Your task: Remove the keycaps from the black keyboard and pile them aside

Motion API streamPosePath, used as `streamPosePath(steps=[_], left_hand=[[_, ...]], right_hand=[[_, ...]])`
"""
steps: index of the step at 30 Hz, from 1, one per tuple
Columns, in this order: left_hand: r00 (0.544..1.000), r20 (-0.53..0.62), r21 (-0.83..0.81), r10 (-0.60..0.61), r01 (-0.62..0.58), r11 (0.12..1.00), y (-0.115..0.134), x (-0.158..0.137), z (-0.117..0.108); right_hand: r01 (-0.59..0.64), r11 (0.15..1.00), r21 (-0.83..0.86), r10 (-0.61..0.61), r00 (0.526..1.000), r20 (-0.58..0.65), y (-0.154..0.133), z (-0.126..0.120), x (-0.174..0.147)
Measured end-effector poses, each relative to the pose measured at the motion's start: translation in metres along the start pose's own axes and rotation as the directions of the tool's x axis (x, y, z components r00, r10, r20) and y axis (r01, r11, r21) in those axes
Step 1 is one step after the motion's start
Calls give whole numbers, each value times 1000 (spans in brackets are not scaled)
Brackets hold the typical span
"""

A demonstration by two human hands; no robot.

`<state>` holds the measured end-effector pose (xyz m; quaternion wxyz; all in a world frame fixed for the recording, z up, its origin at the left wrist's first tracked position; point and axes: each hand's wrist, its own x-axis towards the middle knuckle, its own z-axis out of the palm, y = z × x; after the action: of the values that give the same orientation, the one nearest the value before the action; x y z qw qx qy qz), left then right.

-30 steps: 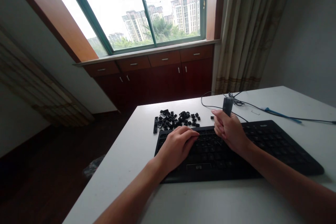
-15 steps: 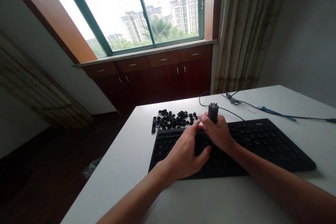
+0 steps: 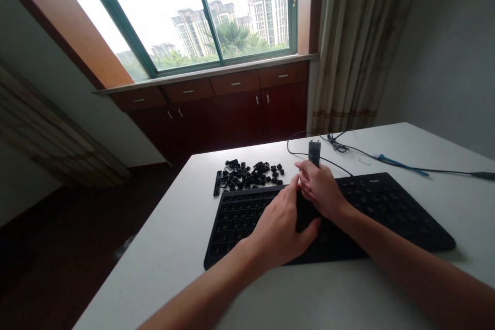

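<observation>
A black keyboard [image 3: 390, 211] lies across the table under both my hands; on its left part the keycaps are off and the bare switch frames show. My right hand [image 3: 320, 188] is wrapped round an upright black tool [image 3: 314, 152] with short prongs at its top end, which looks like a keycap puller. The tool's lower end is hidden behind my hands. My left hand [image 3: 282, 224] rests over the middle of the keyboard, thumb apart from the stretched fingers, its fingertips close against my right hand. Loose black keycaps [image 3: 251, 175] lie in a pile behind the keyboard's left half.
A black cable [image 3: 340, 147] runs from behind the keyboard, bunched up, to the table's right edge. A thin blue strip-like thing [image 3: 402, 165] and a bent wire [image 3: 364, 162] lie near it. The white table [image 3: 174, 247] ends on the left above a dark floor.
The view has shifted a little. The black tool now stands a bit higher and more upright in my right hand. My left hand stays beside it on the keyboard.
</observation>
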<state>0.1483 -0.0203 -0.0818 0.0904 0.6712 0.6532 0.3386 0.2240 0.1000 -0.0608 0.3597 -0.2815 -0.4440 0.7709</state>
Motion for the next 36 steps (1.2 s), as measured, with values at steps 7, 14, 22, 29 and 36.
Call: streamPosePath(steps=[7, 14, 22, 29, 36], left_hand=[[998, -38, -5, -48, 47, 999, 2, -1, -1], [1000, 15, 19, -28, 27, 999, 4, 0, -1], [995, 93, 111, 30, -41, 993, 3, -1, 2], [997, 32, 76, 76, -78, 994, 1, -1, -3], [989, 44, 122, 140, -144, 982, -12, 0, -24]], right_hand=[[195, 981, -8, -188, 955, 231, 8, 4, -6], [186, 963, 197, -243, 914, 324, 6, 0, -11], [163, 930, 329, -226, 960, 164, 0, 4, -11], [170, 951, 260, -210, 968, 136, -12, 2, -11], [139, 989, 57, -141, 989, 39, -28, -10, -5]])
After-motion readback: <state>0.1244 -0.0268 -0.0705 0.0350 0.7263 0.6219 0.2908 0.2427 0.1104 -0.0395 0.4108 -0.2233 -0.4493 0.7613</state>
